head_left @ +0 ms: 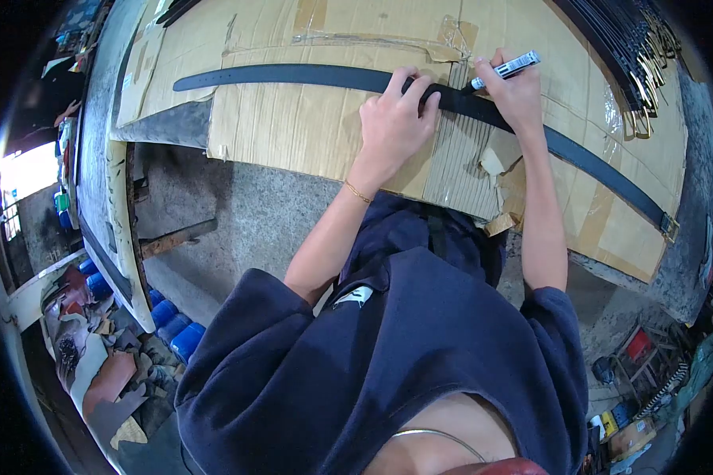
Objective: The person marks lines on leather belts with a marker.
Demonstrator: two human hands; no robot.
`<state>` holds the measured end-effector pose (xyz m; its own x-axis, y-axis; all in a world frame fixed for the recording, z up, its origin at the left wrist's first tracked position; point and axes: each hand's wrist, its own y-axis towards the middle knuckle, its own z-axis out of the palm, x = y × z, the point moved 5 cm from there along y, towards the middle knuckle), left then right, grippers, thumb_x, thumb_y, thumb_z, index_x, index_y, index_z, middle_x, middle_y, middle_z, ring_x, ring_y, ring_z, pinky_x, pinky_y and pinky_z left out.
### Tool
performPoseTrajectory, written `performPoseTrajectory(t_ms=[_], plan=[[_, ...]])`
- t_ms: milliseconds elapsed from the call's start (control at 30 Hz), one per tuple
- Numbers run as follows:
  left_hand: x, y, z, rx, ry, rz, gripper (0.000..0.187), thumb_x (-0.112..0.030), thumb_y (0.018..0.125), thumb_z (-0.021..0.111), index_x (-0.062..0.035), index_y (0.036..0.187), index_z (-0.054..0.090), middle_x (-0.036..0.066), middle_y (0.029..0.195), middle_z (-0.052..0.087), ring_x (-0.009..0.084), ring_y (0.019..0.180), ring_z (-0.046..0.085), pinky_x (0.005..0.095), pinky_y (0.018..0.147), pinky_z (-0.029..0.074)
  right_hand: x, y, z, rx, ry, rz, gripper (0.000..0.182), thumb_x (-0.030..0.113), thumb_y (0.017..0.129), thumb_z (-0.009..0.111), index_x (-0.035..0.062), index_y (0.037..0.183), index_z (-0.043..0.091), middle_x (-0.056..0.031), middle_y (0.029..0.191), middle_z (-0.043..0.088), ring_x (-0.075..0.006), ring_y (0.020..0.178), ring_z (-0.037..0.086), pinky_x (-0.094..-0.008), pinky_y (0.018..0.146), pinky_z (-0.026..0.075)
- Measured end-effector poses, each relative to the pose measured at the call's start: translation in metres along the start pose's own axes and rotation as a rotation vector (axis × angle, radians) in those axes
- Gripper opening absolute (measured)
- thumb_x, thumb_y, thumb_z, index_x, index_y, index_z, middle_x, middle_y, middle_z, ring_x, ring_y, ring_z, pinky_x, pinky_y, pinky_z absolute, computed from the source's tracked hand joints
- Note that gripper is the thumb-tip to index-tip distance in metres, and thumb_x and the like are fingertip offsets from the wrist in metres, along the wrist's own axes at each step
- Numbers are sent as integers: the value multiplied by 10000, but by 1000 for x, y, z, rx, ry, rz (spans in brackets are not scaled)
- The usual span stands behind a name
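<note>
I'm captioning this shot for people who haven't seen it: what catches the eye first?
A long dark belt lies stretched across cardboard on the bench. The left hand presses it flat, while the right hand holds a marker at its edge. A pile of more belts sits at the top right.

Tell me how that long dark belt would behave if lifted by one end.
The belt is long, thin and lies flat on the cardboard, so it would probably droop. The buckle end likely hangs heavier. The left hand pinning it suggests it slides easily.
</note>
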<state>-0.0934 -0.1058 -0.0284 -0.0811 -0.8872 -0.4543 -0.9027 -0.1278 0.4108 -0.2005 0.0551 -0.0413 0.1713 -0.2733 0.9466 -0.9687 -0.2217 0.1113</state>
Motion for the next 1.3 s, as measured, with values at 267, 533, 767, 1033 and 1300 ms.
performPoseTrajectory(t_ms=[267, 533, 767, 1033, 1300], plan=[[-2, 1, -2, 11, 7, -19, 199, -220, 824, 713, -97, 979, 697, 33, 1068, 645, 258, 670, 666, 358, 532, 508, -3, 1, -5, -34, 45, -36, 342, 218, 833, 692, 35, 599, 522, 25, 516, 480, -66, 488, 423, -280, 456, 341], [-4, 1, -7, 73, -21, -44, 253, -264, 819, 722, -121, 1026, 703, 28, 1110, 636, 245, 731, 675, 356, 552, 514, -31, -8, -86, -121, 1039, -56, 241, 161, 965, 595, -32, 1109, 582, -120, 962, 598, -185, 868, 558, -319, 745, 446], [2, 1, 2, 82, -28, -17, 328, -287, 778, 768, -133, 1057, 693, 31, 1129, 620, 232, 747, 676, 349, 574, 523, -33, -141, -135, -320, 736, -96, 205, 34, 929, 557, 9, 1131, 563, -128, 991, 599, -172, 856, 530, -314, 752, 412], [2, 8, -1, 26, -137, -24, 311, -206, 710, 831, -113, 966, 680, 71, 1029, 614, 225, 797, 668, 358, 625, 536, -48, -182, -138, -482, 678, -16, 102, 17, 913, 551, 20, 1012, 526, -77, 827, 530, -121, 690, 434, -268, 621, 367], [2, 6, 2, 83, -58, -13, 373, -324, 720, 819, -153, 1029, 698, 59, 1049, 613, 232, 790, 655, 331, 604, 514, -6, -169, -109, -522, 95, 16, 154, 40, 854, 662, -8, 985, 597, -96, 858, 614, -140, 715, 582, -257, 633, 478]])
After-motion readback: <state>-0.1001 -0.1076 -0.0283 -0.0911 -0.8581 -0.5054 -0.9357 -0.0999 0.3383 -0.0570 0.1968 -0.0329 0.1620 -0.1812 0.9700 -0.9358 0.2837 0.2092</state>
